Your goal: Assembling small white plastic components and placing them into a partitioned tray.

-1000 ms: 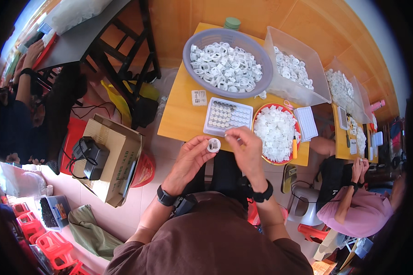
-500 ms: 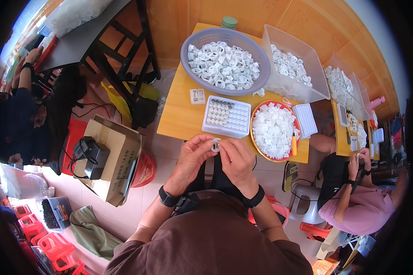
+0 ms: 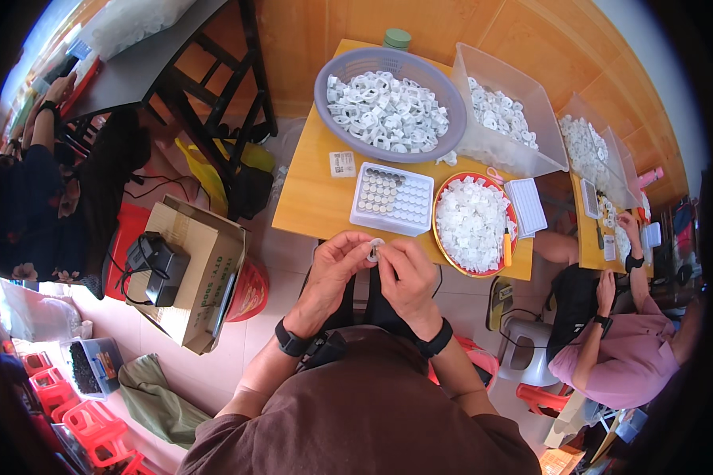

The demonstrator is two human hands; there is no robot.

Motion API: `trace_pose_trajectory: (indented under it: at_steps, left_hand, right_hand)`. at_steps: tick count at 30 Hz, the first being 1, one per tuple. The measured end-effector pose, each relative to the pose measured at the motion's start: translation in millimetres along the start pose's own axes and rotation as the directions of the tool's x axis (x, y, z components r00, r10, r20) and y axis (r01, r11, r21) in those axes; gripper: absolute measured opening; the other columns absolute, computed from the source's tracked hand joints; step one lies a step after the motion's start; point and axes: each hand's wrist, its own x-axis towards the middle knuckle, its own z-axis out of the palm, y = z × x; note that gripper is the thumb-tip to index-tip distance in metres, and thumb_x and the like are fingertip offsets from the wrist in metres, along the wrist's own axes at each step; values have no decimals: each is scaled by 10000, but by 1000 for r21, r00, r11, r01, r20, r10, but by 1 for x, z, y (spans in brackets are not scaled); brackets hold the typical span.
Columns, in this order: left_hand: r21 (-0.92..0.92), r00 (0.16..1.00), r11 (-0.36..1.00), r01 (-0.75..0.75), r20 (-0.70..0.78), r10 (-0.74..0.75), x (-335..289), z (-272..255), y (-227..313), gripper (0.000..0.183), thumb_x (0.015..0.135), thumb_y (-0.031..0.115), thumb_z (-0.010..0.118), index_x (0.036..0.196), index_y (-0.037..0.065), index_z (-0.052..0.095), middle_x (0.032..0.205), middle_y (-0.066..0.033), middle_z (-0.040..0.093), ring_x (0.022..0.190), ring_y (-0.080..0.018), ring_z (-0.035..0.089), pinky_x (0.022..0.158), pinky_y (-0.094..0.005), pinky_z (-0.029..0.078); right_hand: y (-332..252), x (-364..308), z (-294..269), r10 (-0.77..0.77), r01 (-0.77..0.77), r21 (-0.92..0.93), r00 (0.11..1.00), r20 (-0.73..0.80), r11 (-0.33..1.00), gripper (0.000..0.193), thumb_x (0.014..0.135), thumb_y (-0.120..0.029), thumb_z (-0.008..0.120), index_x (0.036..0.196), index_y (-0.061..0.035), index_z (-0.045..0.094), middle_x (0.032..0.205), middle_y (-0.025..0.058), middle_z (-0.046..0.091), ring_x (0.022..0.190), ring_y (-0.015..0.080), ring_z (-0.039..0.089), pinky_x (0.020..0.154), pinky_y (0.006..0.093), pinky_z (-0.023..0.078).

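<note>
Just off the table's near edge, my left hand (image 3: 334,267) and my right hand (image 3: 408,279) meet over one small white ring-shaped plastic part (image 3: 375,250). The left fingers pinch it from one side, and the right thumb and fingertips close on its other side. Something dark shows in its middle, too small to name. Beyond my hands stands a white tray (image 3: 359,219) with rows of small round pieces, some dark, some pale. To its right a red-rimmed round tray (image 3: 439,244) is heaped with translucent white plastic pieces, and a yellow-handled tool (image 3: 507,247) leans at its edge.
A purple-grey basket (image 3: 325,99) and a clear bin (image 3: 543,158), both with white parts, stand farther back on the wooden table (image 3: 305,198). Stacked white trays (image 3: 527,207) lie right. A cardboard box (image 3: 206,293) stands left on the floor. Co-workers sit at left and right.
My hands stay together on the white part, with only slight finger movement. The co-worker on the right has parted their hands, one reaching out to the table.
</note>
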Motion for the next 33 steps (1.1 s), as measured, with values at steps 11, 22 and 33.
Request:
trace_pose_trajectory:
  at_steps: [11, 22, 33]
  left_hand:
    - [-174, 997, 982, 73, 39, -67, -2, -6, -4, 151, 886, 124, 539, 1002, 34, 572, 965, -62, 612, 873, -138, 597, 764, -271, 503]
    - [-183, 997, 981, 69, -4, -71, -1, -9, -3, 164, 879, 114, 549, 1007, 14, 566, 944, -75, 616, 853, -146, 612, 743, -268, 527]
    - [-196, 998, 979, 55, -13, -59, 1, -15, 0, 158, 885, 118, 538, 1005, 20, 567, 954, -79, 617, 870, -151, 610, 753, -269, 524]
  right_hand:
    - [-8, -4, -8, 105, -102, 93, 994, -28, 990, 213, 724, 52, 586, 931, 13, 616, 809, 118, 549, 642, 241, 573, 572, 299, 468]
    - [79, 56, 6, 274, -277, -83, 961, -45, 957, 94, 777, -20, 567, 848, -14, 627, 721, 118, 541, 639, 275, 553, 575, 345, 433]
    - [88, 65, 23, 261, -244, -209, 964, 56, 947, 64, 728, -24, 579, 785, -30, 607, 715, 129, 529, 680, 326, 541, 596, 407, 423]
